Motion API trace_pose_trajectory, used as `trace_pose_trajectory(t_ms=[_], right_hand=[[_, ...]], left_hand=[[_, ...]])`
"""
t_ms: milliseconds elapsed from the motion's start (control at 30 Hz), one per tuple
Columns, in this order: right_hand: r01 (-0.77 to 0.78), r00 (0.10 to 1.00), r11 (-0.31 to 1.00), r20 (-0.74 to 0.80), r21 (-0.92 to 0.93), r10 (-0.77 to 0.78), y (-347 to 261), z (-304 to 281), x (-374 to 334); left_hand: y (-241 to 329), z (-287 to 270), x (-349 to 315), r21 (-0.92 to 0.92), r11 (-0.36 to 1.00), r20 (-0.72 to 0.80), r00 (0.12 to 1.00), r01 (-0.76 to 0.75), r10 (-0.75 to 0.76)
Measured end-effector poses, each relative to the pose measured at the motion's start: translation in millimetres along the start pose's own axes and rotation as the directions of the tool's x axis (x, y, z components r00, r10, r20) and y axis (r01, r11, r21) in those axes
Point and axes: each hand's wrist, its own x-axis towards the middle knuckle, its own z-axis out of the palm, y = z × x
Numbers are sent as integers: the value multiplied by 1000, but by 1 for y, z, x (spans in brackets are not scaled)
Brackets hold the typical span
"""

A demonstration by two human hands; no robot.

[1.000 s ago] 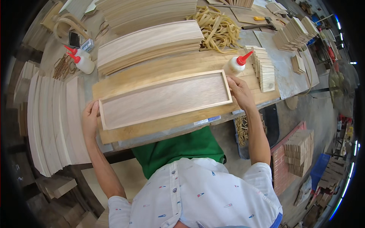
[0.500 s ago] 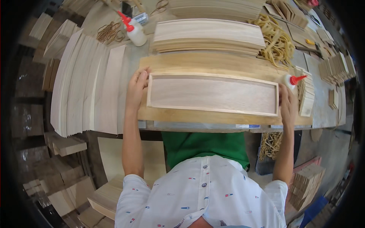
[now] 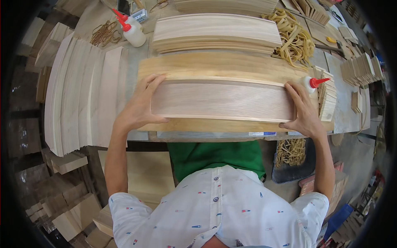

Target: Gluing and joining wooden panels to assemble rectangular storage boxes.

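Nearest the camera is the person's white patterned shirt (image 3: 215, 206) over a green apron (image 3: 215, 155). Both forearms reach up from it to a long wooden frame (image 3: 223, 100), a shallow panel with a raised rim, held at its 2 short ends.

The left hand (image 3: 138, 108) is closed on the frame's left end, thumb under the near edge and fingers curled over the far rim. The right hand (image 3: 302, 110) grips the right end the same way, fingers spread up along the end piece. The frame sits tilted toward the camera, its near edge over a broad board (image 3: 215, 66) that lies flat on the tabletop (image 3: 136, 70).

Just right of the right hand stands a glue bottle (image 3: 311, 82) with a red nozzle, touching a short stack of small blocks (image 3: 328, 99). Below the tabletop's edge on the right, a dark tray (image 3: 293, 159) holds rubber bands.

To the left, a row of thin panels (image 3: 78, 99) stands on edge, leaning side by side. Offcut blocks (image 3: 62, 198) lie on the floor below them.

Beyond the board lies a stack of veneer sheets (image 3: 215, 31). Right of it is a heap of yellow bands (image 3: 295, 37). At the far left stand 2 more bottles (image 3: 133, 33) with red caps, beside a loose tangle of bands (image 3: 103, 32). Rows of small wood pieces (image 3: 359, 68) line the far right.
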Motion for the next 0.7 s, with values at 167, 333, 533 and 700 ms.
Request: trace_pose_trajectory(t_ms=[167, 333, 533, 700], right_hand=[[59, 997, 991, -56, 123, -52, 11, 7, -8], [-171, 928, 738, -144, 653, 343, 25, 27, -36], [-303, 906, 449, 108, 840, 410, 20, 51, -57], [-242, 900, 139, 169, 960, 401, 10, 57, -87]], left_hand=[[-26, 12, -8, -228, 973, -77, 996, 22, -40], [-34, 22, -26, -838, 529, -82, 928, 133, -363], [-61, 45, -42, -873, 460, 11, 950, 161, -311], [-60, 72, -88, -926, 377, -139, 943, -16, -301]])
